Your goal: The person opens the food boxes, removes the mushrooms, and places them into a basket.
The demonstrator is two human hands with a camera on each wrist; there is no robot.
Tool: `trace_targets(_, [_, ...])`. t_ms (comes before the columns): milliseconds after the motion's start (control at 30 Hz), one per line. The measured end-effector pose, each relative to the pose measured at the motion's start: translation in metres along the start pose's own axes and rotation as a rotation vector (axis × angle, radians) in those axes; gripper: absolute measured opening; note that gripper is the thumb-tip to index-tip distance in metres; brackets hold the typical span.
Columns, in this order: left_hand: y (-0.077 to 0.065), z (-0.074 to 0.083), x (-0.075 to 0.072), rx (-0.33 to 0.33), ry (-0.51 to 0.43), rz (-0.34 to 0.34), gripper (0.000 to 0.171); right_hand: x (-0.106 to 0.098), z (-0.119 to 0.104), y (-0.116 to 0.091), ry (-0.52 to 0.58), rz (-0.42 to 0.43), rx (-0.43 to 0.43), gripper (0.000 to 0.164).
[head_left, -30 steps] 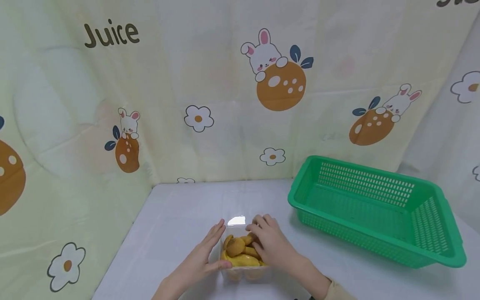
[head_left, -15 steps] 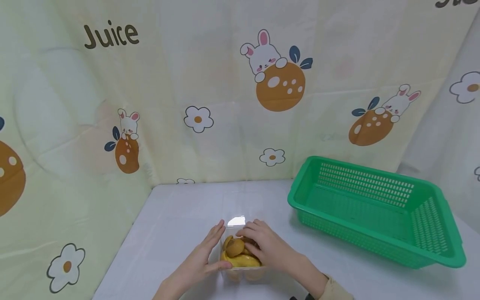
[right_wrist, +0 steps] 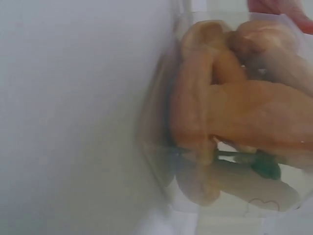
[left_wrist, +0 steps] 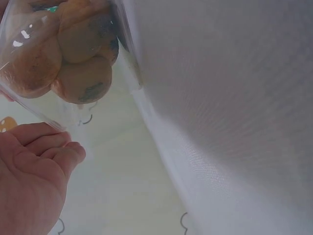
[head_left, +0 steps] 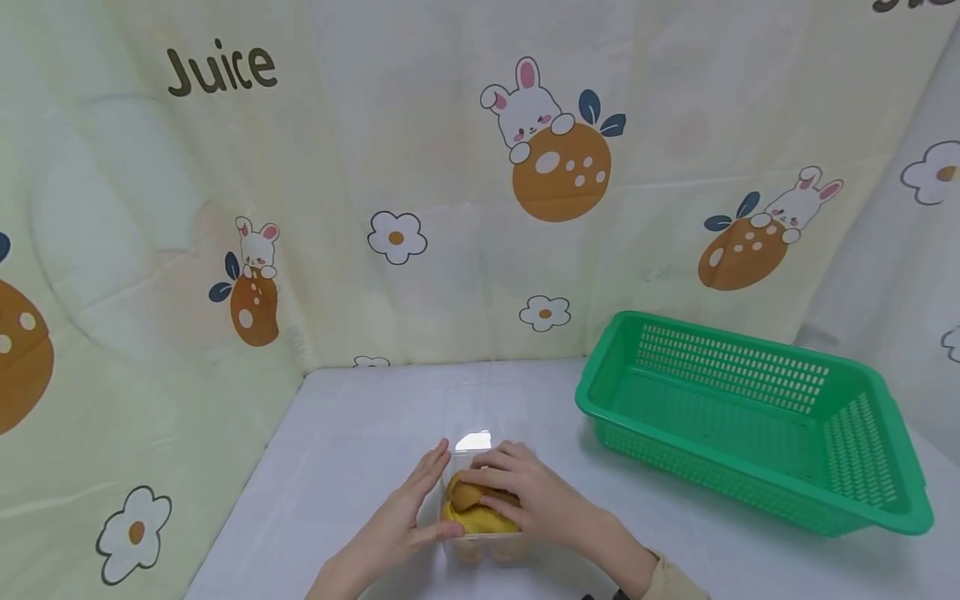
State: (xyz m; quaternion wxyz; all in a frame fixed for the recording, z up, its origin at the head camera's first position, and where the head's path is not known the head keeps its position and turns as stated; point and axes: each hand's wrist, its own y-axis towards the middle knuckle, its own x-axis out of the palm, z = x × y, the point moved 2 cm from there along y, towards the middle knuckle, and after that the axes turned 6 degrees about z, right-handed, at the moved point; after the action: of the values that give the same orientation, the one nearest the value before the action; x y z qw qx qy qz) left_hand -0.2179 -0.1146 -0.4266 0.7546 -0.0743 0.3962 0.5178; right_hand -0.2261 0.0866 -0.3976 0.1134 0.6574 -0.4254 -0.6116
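In the head view a clear plastic box (head_left: 491, 542) stands on the table near its front, filled with brown mushrooms (head_left: 463, 495). A yellow piece (head_left: 480, 521) lies along its front side. My left hand (head_left: 408, 508) rests against the left side of the box, fingers extended and thumb over the front rim. My right hand (head_left: 536, 492) reaches over the box from the right, fingers and thumb bent around a mushroom on top. In the left wrist view, mushrooms (left_wrist: 83, 81) show through the wall above the left hand (left_wrist: 34, 176). Mushrooms (right_wrist: 264, 112) also show in the right wrist view.
A green plastic basket (head_left: 735, 492) with perforated walls stands to the right on the white table (head_left: 360, 417). Behind the table hangs a curtain (head_left: 450, 150) printed with rabbits and flowers. A clear lid-like sheet (head_left: 474, 440) shows behind the box.
My right hand has shifted left and slightly down over the box, now covering more of the mushrooms and gripping the top one. The left hand and the basket have stayed put.
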Motion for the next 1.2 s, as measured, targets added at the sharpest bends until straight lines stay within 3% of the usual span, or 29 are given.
trace_targets(267, [0.001, 0.001, 0.000, 0.021, 0.001, 0.008, 0.086, -0.002, -0.001, 0.003, -0.032, 0.170, -0.156, 0.024])
trace_targets(367, [0.002, 0.001, 0.000, 0.023, 0.000, 0.010, 0.087, -0.002, 0.000, 0.003, 0.025, 0.223, -0.134, 0.026])
trace_targets(500, [0.002, 0.002, 0.000, 0.020, 0.007, 0.006, 0.087, -0.003, 0.001, 0.002, 0.101, 0.271, -0.037, 0.031])
trace_targets(667, [0.002, 0.003, 0.000, 0.012, 0.021, 0.007, 0.087, -0.013, 0.004, 0.000, 0.119, 0.319, 0.040, 0.029])
trace_targets(933, [0.000, 0.001, 0.001, 0.010, 0.031, 0.009, 0.087, -0.054, 0.022, -0.006, -0.017, 0.464, 0.096, 0.030])
trace_targets(1200, [-0.001, 0.001, 0.001, 0.012, 0.029, 0.005, 0.088, -0.112, 0.045, -0.028, -0.267, 0.683, 0.180, 0.035])
